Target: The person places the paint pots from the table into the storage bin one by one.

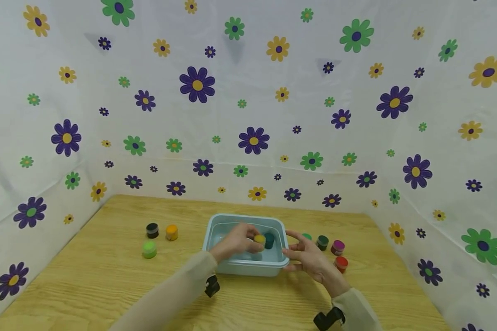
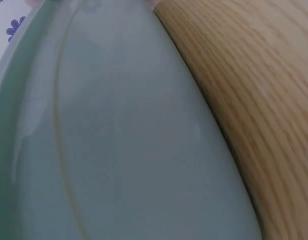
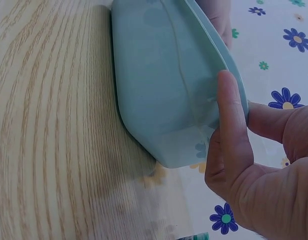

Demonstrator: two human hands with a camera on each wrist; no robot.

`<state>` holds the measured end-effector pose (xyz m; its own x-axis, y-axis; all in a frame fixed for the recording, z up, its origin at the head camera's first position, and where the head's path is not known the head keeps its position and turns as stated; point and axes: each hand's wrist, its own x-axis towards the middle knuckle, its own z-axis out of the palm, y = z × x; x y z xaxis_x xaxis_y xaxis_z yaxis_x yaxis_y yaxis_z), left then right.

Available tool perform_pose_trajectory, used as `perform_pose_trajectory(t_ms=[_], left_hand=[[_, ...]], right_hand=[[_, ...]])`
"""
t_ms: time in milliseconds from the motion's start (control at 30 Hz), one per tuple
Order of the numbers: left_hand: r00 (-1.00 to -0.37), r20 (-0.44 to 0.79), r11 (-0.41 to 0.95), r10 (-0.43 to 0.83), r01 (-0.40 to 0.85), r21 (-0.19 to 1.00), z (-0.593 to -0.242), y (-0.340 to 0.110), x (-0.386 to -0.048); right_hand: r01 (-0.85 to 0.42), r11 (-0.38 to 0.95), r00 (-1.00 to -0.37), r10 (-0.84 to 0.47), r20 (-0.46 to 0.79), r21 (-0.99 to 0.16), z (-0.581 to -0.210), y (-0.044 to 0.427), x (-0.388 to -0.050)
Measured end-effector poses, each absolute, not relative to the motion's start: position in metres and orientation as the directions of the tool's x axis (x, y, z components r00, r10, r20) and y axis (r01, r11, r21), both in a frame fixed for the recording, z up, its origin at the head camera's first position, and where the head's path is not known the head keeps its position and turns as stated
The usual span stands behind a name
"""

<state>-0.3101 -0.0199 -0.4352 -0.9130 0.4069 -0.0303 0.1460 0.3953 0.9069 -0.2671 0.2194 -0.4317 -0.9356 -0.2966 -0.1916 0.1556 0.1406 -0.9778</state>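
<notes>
So there's a light brown wood-grain table (image 1: 252,305) across the bottom of the frame, with a pale blue rectangular plastic tub (image 1: 248,269) at lower centre. Right hand (image 1: 310,258) has the tub's right end between thumb and fingers, gap about rim-thick. Left hand (image 1: 240,240) is over the tub, thumb and fingers closed on a small round yellow plastic-looking jar (image 1: 259,238). Looks mid-job, I'd guess: one small round dark teal jar (image 1: 269,241) is inside the tub (hand hides some of it), the yellow one's in the fingers, and seven are outside. That's black (image 1: 152,231), orange (image 1: 171,232) and lime (image 1: 149,249) jars lower left, plus a mostly hidden green (image 1: 307,236), dark green (image 1: 322,242), magenta (image 1: 338,247) and red (image 1: 341,263) lower right.
</notes>
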Motion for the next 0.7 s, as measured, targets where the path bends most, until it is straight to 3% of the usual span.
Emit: perform_pose_trajectory(t_ms=[500, 700], left_hand=[[-0.892, -0.061, 0.412, 0.448, 0.146, 0.899, -0.437, -0.003, -0.306], [-0.903, -0.040, 0.514, 0.427, 0.206, 0.833, -0.439, -0.001, -0.306]], right_hand=[[0.170, 0.125, -0.929, -0.310, -0.201, -0.977, -0.431, 0.219, -0.267], [0.163, 0.129, -0.930, -0.310, -0.196, -0.978, -0.430, 0.219, -0.266]])
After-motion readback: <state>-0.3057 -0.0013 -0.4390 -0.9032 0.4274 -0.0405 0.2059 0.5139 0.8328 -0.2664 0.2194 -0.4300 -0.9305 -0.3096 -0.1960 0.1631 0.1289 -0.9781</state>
